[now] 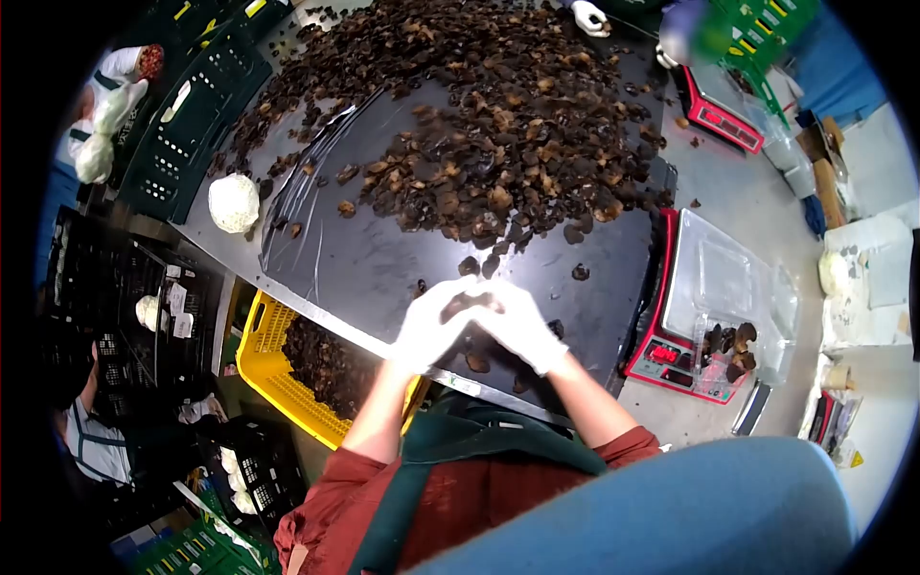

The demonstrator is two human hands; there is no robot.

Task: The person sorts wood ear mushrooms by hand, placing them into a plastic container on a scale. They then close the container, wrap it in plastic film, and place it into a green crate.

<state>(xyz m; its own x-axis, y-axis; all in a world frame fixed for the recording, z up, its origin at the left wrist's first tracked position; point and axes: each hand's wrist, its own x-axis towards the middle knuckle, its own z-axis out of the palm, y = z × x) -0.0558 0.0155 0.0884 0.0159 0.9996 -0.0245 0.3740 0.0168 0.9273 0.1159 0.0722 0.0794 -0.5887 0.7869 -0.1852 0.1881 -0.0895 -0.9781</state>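
Note:
Both of my hands wear white gloves and meet over the near edge of the dark table sheet [383, 259]. My left hand [436, 324] and my right hand [515, 326] have their fingers curled round dark brown pieces, with the fingertips close together. Just beyond them spreads a large heap of dark brown mushroom-like pieces [498, 153]. A few loose pieces [476, 362] lie on the sheet between my wrists. To the right, a red scale [661, 355] bears a clear plastic tray with several dark pieces [738, 350].
A yellow basket [251, 356] of dark pieces stands below the table's left edge. A white ball-shaped bundle [234, 203] sits at the left corner, beside a dark green crate [182, 144]. Co-workers' gloved hands [589, 17] show at the top; another red scale [724, 125] stands right.

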